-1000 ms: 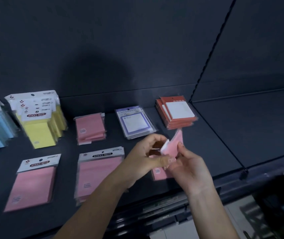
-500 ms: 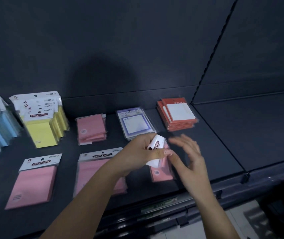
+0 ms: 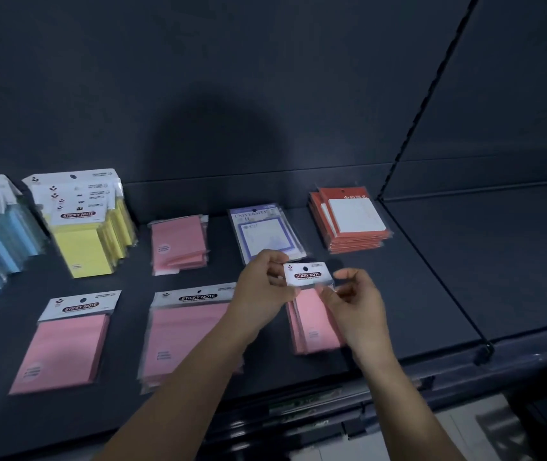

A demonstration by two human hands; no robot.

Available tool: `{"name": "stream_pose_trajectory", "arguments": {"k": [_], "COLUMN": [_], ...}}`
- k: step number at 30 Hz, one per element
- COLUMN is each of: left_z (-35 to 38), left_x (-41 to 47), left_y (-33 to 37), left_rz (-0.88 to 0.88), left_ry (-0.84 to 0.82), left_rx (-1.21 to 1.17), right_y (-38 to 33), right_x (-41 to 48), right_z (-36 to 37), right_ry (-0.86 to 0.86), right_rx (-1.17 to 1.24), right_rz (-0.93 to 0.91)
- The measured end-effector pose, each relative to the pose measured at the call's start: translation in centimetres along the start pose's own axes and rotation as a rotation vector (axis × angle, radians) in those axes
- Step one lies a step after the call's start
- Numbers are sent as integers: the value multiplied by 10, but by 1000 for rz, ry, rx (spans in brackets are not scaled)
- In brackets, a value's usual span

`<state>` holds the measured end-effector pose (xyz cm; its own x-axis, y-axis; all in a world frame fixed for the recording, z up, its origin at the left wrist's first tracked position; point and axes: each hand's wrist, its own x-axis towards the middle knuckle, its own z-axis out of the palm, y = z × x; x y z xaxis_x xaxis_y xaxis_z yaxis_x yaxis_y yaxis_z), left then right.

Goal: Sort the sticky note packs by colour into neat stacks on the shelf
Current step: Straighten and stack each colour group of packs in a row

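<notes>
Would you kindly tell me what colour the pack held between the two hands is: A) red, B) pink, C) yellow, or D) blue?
B: the pack that the left hand and the right hand pinch at its top edge shows pink notes under its white label.

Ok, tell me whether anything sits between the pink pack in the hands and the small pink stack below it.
Nothing visible does. The left hand and right hand pinch the pink pack by its white header. Its body lies straight over the small pink stack, with no other pack between.
</notes>
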<state>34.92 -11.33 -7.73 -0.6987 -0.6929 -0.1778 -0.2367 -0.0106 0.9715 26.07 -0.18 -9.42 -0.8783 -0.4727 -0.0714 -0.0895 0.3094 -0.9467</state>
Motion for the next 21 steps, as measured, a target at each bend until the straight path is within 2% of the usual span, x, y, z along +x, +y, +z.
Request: {"name": "stream_pose_trajectory", "arguments": {"k": [2, 5, 12, 15, 17, 19, 21], "left_z": [5, 10, 3, -8, -23, -43, -67], "left_x": [0, 1, 1, 0, 0, 0, 1], "left_y": [-8, -16, -21, -15, -8, -1, 2], "left_rz": [24, 98, 94, 118, 163, 216, 236], "left_ry": [75, 145, 95, 103, 166, 283, 446], "left_rx": [68, 133, 170, 160, 147, 98, 70], "right_y": [1, 3, -2, -13, -25, -37, -49], "right_x": [-1, -2, 5, 3, 1, 0, 0], "right_z": [6, 12, 10, 15, 25, 42, 65], "right_ry": [49, 58, -65, -32, -40, -125, -279], "right_rx": [-198, -340, -522, -582, -519, -371, -188], "right_rz": [-91, -192, -179, -257, -360, -434, -391]}}
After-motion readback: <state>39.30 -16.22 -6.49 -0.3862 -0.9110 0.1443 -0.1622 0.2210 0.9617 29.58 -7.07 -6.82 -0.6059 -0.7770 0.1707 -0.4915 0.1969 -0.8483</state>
